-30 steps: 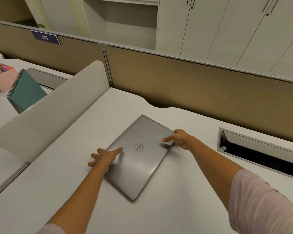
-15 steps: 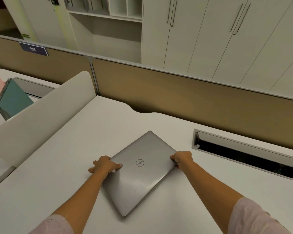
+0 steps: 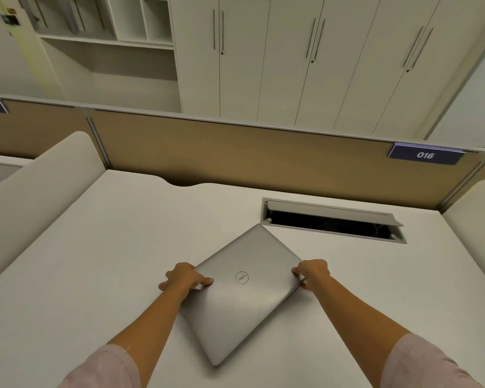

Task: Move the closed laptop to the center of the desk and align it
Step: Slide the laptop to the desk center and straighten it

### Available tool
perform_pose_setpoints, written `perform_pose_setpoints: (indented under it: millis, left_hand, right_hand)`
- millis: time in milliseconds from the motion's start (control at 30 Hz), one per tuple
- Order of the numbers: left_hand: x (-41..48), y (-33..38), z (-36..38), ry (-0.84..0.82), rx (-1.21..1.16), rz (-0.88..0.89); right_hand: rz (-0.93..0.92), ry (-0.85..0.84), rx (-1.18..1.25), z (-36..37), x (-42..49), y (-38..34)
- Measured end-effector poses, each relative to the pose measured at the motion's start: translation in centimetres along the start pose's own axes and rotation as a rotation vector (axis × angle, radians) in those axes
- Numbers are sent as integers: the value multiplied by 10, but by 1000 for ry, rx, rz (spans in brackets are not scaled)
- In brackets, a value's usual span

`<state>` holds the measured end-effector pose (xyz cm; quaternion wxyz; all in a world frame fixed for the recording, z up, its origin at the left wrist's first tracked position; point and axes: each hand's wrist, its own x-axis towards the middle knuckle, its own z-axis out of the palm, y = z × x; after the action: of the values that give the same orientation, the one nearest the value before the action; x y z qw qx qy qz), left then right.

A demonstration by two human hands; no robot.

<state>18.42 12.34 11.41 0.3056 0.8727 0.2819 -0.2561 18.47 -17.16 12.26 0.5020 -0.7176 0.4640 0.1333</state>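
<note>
A closed silver laptop (image 3: 244, 301) with a round logo on its lid lies skewed like a diamond on the white desk (image 3: 95, 261), one corner pointing at the cable slot. My left hand (image 3: 184, 278) grips its left corner, thumb on the lid and fingers curled under the edge. My right hand (image 3: 312, 271) grips the right corner the same way. Whether the laptop is lifted off the desk or resting on it, I cannot tell.
An open cable slot (image 3: 333, 222) with a raised flap sits in the desk just behind the laptop. Curved white side dividers stand at the left (image 3: 39, 197) and right (image 3: 476, 219). A tan partition (image 3: 235, 152) with a "016" sign (image 3: 424, 155) closes the back.
Both hands went from touching the lid to gripping the laptop's corners. The laptop has moved right along the desk, toward the cable slot, and the view has swung right with it.
</note>
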Motion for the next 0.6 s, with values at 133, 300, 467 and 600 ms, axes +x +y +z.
perform_pose_setpoints:
  millis: [133, 300, 467, 600]
  left_hand:
    - [-20, 15, 29, -24, 52, 45]
    - [-40, 32, 61, -42, 117, 69]
    - [-49, 37, 87, -69, 125, 51]
    - [-45, 37, 101, -76, 140, 37]
  right_hand:
    - [49, 23, 33, -37, 6, 34]
    - [65, 85, 73, -73, 6, 63]
    - [55, 72, 199, -97, 13, 88]
    - [63, 29, 273, -106, 20, 103]
